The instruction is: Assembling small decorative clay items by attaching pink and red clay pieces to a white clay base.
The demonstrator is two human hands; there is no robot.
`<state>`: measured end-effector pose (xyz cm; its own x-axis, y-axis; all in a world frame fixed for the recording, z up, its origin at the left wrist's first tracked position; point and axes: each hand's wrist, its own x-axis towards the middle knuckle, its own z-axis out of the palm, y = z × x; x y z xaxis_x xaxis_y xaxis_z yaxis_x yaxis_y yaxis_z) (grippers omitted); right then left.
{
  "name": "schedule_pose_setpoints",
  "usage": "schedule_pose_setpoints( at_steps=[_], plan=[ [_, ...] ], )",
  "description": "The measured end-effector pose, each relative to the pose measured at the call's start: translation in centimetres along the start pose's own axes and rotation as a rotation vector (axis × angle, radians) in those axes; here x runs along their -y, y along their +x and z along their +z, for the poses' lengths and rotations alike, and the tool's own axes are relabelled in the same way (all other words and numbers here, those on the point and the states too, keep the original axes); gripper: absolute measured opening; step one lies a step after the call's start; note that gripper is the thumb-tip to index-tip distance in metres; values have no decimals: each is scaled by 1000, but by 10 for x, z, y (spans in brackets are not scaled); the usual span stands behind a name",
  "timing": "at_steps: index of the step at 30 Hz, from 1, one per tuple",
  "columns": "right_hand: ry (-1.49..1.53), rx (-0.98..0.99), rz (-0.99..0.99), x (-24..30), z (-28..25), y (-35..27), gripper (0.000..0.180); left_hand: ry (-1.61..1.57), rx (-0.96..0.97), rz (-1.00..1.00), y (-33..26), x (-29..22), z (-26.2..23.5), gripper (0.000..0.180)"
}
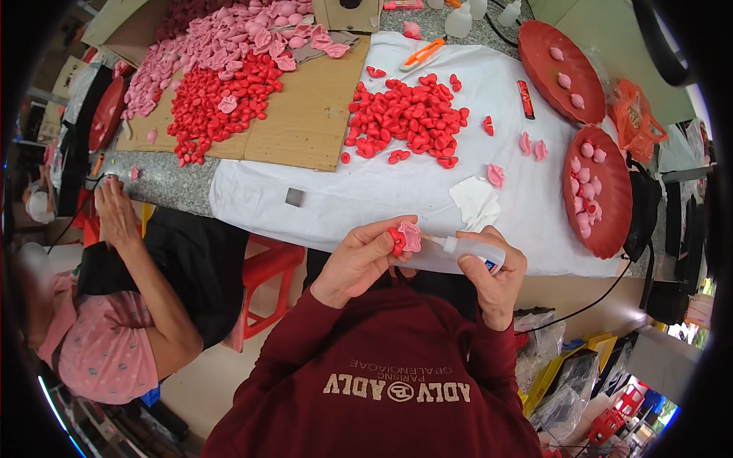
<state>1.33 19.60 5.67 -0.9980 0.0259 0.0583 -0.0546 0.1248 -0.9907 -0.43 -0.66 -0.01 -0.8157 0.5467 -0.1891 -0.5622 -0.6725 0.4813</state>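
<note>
My left hand (353, 263) pinches a small glossy red piece (397, 243) together with a pink hollow shell (411, 236), its open side turned to the right. In my right hand (500, 288) lies a clear white squeeze bottle (475, 249), held on its side with the fingers wrapped round it. The bottle's thin nozzle points left and reaches the pink shell's edge or just short of it; I cannot tell which. Beyond my hands, a crumpled white tissue (475, 202) and a loose pink shell (496, 176) rest on the white cloth (366, 206).
A heap of red pieces (408, 114) lies ahead, with an orange cutter (424, 55) behind it. Two red trays (620, 172) hold pink pieces at right. Cardboard (301, 122) at left carries pink and red piles. A co-worker's hand (116, 214) is at far left.
</note>
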Motion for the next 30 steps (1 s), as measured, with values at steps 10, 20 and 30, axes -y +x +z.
schedule_pose_setpoints(
  at_steps=[10, 20, 30],
  plan=[
    [-18, 13, 7, -1, 0, -1, 25, 49, 18, 8, -1, 3, -4, 41],
    [-1, -28, 10, 0, 0, 0, 26, 7, -3, -20, 0, 1, 2, 40],
    [-28, -27, -14, 2, -2, 1, 26, 0, 15, -2, 0, 1, 0, 39]
  ],
)
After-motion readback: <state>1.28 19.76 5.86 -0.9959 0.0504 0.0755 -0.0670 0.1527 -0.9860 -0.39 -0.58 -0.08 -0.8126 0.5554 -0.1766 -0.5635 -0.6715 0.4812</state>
